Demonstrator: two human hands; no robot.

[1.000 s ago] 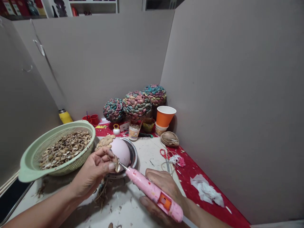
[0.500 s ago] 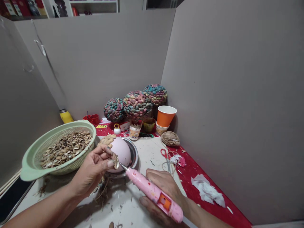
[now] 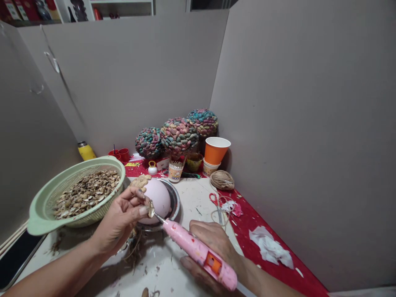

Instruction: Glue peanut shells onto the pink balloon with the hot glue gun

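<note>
Between thumb and fingers, my left hand (image 3: 123, 216) pinches a small piece of shell (image 3: 151, 209), its pale inner side partly showing. My right hand (image 3: 213, 247) is wrapped round a pink hot glue gun (image 3: 192, 243) with an orange trigger. The metal nozzle points left and touches, or nearly touches, the shell. Just behind sits a pale pink balloon (image 3: 157, 200) in a round metal bowl (image 3: 177, 206). Brown shell pieces (image 3: 140, 181) cover the balloon's upper left side. Part of it is hidden by my left hand.
A green colander (image 3: 40, 214) full of shell pieces stands at the left, beside a dark phone (image 3: 18, 258). Behind the bowl are several multicoloured balls (image 3: 179, 136), paper cups (image 3: 216, 152) and twine (image 3: 222, 180). Red scissors (image 3: 214, 199) and crumpled tissue (image 3: 270, 246) lie right.
The glue gun and my right hand have shifted very slightly left, bringing the nozzle closer to the shell. My left hand keeps its pinch almost in place.
</note>
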